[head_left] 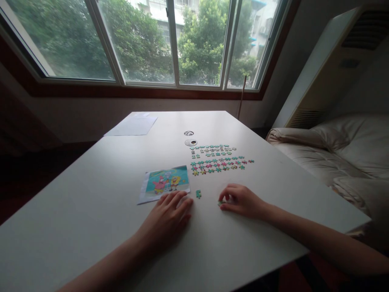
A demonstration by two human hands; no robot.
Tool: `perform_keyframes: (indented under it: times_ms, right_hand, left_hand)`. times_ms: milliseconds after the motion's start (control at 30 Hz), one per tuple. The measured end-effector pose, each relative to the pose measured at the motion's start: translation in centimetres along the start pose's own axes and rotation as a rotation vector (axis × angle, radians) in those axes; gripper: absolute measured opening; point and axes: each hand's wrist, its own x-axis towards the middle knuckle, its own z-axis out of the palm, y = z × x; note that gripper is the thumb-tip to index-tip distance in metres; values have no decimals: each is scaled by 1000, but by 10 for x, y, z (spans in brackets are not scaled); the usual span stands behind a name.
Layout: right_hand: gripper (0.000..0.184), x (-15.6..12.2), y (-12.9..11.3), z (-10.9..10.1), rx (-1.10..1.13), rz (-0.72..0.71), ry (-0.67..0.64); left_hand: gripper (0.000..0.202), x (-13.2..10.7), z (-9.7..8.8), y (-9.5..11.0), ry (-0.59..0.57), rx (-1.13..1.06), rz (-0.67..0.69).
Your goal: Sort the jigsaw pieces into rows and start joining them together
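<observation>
At the far left of the white table [82, 202], toward its far end, you have pale paper sheets [132, 125] lying flat below the window [146, 44]. Further right and nearer to you is a printed SpongeBob picture [165, 181], its cartoon figures set on a turquoise ground. Your left hand [172, 211] is palm down at its near edge, fingers loosely spread and overlapping the paper's lower right part; nothing shows in its grasp, and you cannot tell from here how firmly it presses. Beyond, two round silvery discs [191, 142] lie one behind the other. Just to the right of your left fingertips, a small green jigsaw cluster [198, 194] lies on the tabletop. Behind it, rows of jigsaw pieces [208, 166] in turquoise, pink and yellow spread to the right, mostly set apart from one another. Your right hand [240, 200], well apart from the left, has thumb and forefinger pinched on a greenish jigsaw piece [220, 202], partly hidden, near the table surface. Past your right arm stands a cream leather sofa [304, 150].
</observation>
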Motion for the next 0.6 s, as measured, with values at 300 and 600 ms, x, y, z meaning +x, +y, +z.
perform_keyframes:
  times_ms: [300, 600]
  right_hand:
    - [21, -6, 16, -51, 108, 12, -387]
    - [28, -15, 36, -70, 85, 204, -440]
  left_hand:
    - [30, 0, 0, -1, 10, -24, 9]
    - [31, 0, 1, -2, 6, -31, 16]
